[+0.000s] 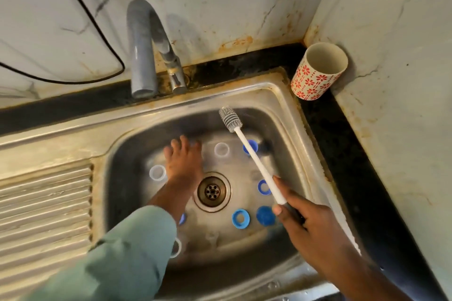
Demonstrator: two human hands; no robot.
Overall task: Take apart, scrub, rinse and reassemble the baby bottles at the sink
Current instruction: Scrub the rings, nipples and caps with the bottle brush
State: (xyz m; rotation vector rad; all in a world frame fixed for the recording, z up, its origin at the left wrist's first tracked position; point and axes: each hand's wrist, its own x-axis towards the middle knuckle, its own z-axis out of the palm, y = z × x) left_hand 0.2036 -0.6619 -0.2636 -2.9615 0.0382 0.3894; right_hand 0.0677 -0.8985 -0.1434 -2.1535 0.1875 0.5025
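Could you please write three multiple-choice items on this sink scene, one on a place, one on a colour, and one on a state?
1. Where does the patterned cup stand?
A. In the sink basin
B. On the dark counter in the corner behind the sink
C. On the ribbed drainboard

2. What colour is the shaft of the bottle brush?
A. White
B. Blue
C. Red

3. What is the right hand doing?
A. Resting open on the drain
B. Turning the tap
C. Gripping the brush by its handle

Answers:
1 B: the cup sits on the black counter by the wall corner, outside the sink.
2 A: the long shaft below the grey bristles is white.
3 C: its fingers are curled round the brush's dark handle end, while the left hand reaches open into the basin.
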